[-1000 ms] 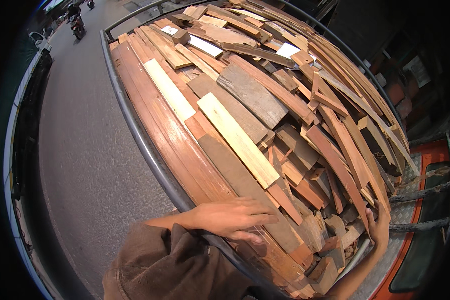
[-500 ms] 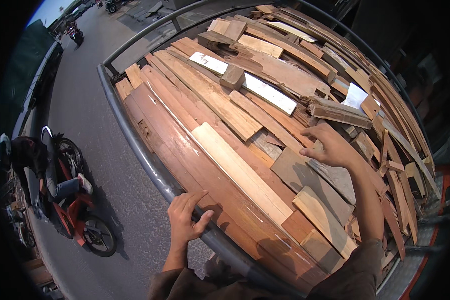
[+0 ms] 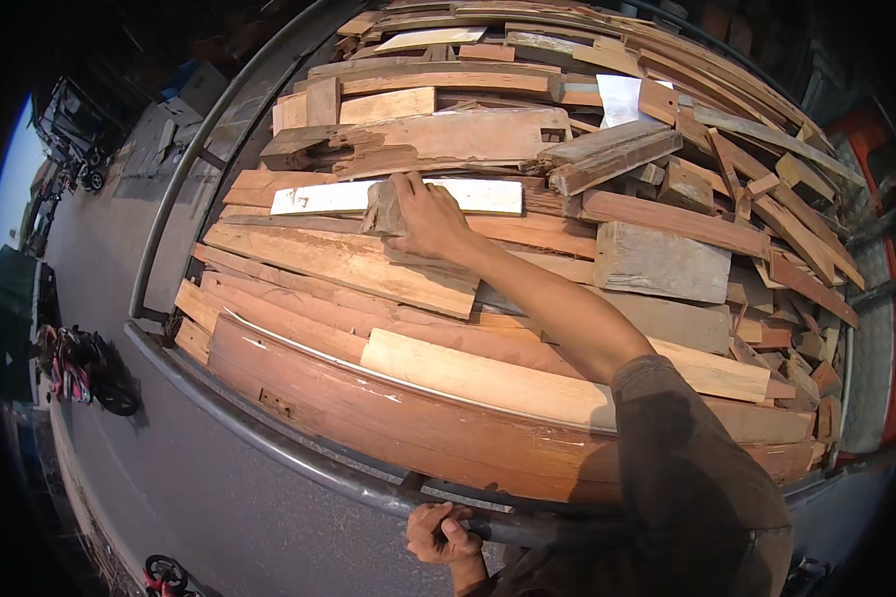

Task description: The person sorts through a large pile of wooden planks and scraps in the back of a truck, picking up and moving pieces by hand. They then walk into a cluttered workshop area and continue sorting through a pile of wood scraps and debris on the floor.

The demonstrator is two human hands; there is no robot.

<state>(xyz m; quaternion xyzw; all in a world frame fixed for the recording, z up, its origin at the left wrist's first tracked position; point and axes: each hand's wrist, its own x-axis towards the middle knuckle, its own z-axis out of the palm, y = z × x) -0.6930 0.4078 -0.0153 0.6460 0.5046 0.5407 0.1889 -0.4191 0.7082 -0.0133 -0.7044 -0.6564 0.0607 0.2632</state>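
Observation:
My right hand reaches out over a big pile of scrap lumber, fingers closed around a small grey-brown wood block. That block sits on a white-painted board, whose bare end shows beyond my hand. A long pale plank lies on the near side of it. Low in the picture, my left hand is wrapped round the grey metal rail along the truck bed's near side.
A wide reddish-brown board runs just inside the rail. Short thick beams and loose offcuts are stacked crosswise at the right. Beyond the rail is the road, with a parked-looking motorbike at left.
My right hand has gone from hovering over the pile to gripping the small wood block. My left hand, loose on the rail before, is now closed round it. The view has turned.

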